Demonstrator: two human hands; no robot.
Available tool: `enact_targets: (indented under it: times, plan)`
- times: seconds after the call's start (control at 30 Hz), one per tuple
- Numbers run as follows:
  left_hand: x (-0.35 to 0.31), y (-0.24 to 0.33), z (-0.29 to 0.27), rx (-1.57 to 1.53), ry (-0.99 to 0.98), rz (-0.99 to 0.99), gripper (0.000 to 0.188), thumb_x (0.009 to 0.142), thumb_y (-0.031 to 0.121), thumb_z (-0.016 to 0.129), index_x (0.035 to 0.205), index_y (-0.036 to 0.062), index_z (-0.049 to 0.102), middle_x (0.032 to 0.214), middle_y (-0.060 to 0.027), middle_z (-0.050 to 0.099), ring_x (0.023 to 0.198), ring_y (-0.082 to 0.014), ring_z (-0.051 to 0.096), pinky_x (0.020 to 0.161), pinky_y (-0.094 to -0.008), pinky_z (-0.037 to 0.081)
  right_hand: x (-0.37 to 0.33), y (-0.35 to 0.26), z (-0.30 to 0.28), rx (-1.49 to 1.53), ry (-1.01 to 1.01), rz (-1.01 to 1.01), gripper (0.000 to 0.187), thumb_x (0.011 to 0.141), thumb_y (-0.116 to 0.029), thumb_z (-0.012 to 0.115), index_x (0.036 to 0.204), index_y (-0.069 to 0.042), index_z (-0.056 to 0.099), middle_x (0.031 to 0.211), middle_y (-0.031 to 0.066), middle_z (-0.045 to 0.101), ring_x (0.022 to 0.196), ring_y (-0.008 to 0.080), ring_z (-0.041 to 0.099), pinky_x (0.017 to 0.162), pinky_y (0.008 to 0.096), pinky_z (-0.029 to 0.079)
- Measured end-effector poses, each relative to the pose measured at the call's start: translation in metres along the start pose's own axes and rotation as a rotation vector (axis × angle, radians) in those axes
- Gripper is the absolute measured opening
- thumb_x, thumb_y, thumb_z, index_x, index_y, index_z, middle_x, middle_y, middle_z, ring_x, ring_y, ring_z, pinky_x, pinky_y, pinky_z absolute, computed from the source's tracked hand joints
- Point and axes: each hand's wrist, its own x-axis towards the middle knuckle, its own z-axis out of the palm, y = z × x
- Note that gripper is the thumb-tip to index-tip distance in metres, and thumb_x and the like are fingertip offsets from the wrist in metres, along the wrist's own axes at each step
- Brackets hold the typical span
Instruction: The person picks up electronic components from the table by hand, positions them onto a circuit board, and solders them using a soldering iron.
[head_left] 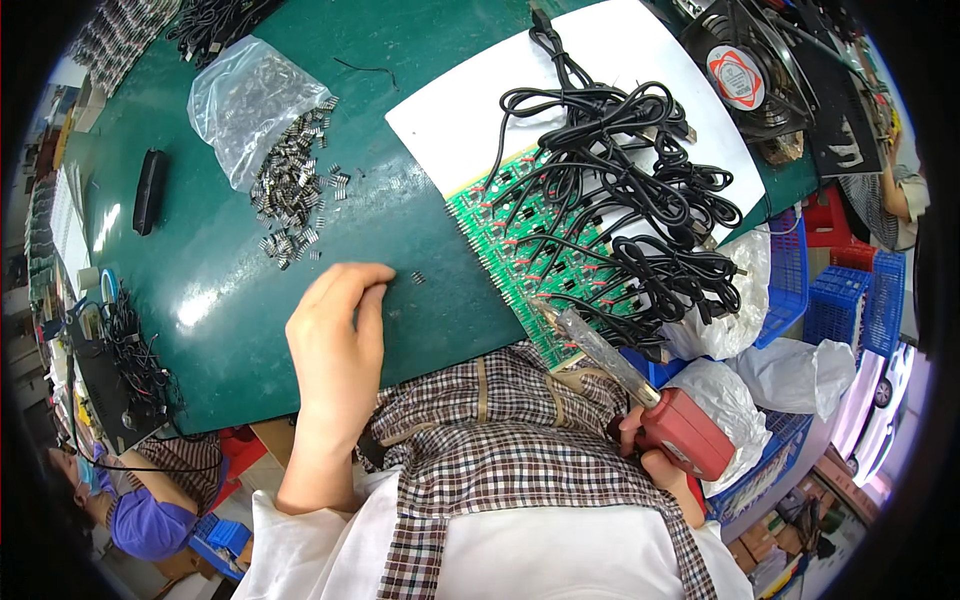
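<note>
My right hand [660, 468] is wrapped round the red handle of a soldering gun [690, 435]. Its metal barrel points up and left, and the tip is at the lower left part of a green circuit board panel [490, 240]. Black cables in tied bundles [640, 190] lie across the panel. Over the green table, my left hand [340, 330] is bent, thumb and forefinger slightly apart, with nothing visible between them. Just beyond the fingertips lies one small metal connector [418, 278]. Farther off, a pile of such connectors [290, 190] spills from a clear plastic bag [255, 100].
Under the panel and cables lies a white sheet [440, 125]. A fan [745, 75] stands at the far right. A black oblong object [150, 192] is on the left of the table [230, 350]. Blue crates [835, 305] and white bags are at right; another person [150, 510] sits at lower left.
</note>
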Motion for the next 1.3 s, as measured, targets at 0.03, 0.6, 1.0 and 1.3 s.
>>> enact_targets:
  times: [0.03,0.6,1.0,1.3]
  plan:
    - [-0.002,0.003,-0.001,-0.002,-0.002,0.001,0.01,0.074,-0.008,0.057,0.082,-0.0037,0.061,0.078,-0.0091,0.062,0.071,-0.0168,0.06,0.064,-0.0254,0.047,0.001,-0.002,0.0,0.013,0.003,0.011,0.034,0.073,-0.039,0.062,0.091,-0.01,0.065,0.082,0.0065,0.062,0.077,0.0283,0.06,0.07,0.0354,0.049]
    - [-0.014,0.04,0.022,-1.059,-0.376,-0.489,0.012,0.084,-0.004,0.053,0.096,-0.0051,0.055,0.084,-0.0128,0.064,0.081,-0.0169,0.063,0.072,-0.0241,0.05,0.018,-0.028,0.002,0.24,0.028,-0.012,0.036,0.074,-0.038,0.064,0.088,-0.005,0.063,0.065,-0.0003,0.057,0.057,0.0129,0.057,0.053,0.0239,0.041]
    - [-0.012,0.043,0.033,-1.084,-0.362,-0.427,0.021,0.082,-0.01,0.048,0.093,0.0022,0.035,0.083,-0.0118,0.06,0.078,-0.0144,0.061,0.072,-0.0244,0.05,0.015,-0.028,0.003,0.147,0.044,0.036,0.037,0.074,-0.045,0.06,0.085,-0.01,0.064,0.07,0.0009,0.058,0.062,0.0189,0.057,0.054,0.0286,0.043]
    - [-0.013,0.043,0.036,-1.125,-0.344,-0.442,0.021,0.081,-0.01,0.047,0.093,0.0023,0.035,0.082,-0.0099,0.058,0.077,-0.0135,0.06,0.07,-0.0238,0.05,-0.002,-0.001,0.003,0.11,0.061,0.011,0.038,0.073,-0.039,0.064,0.089,-0.005,0.063,0.088,0.0087,0.063,0.076,0.0259,0.063,0.065,0.0318,0.049]
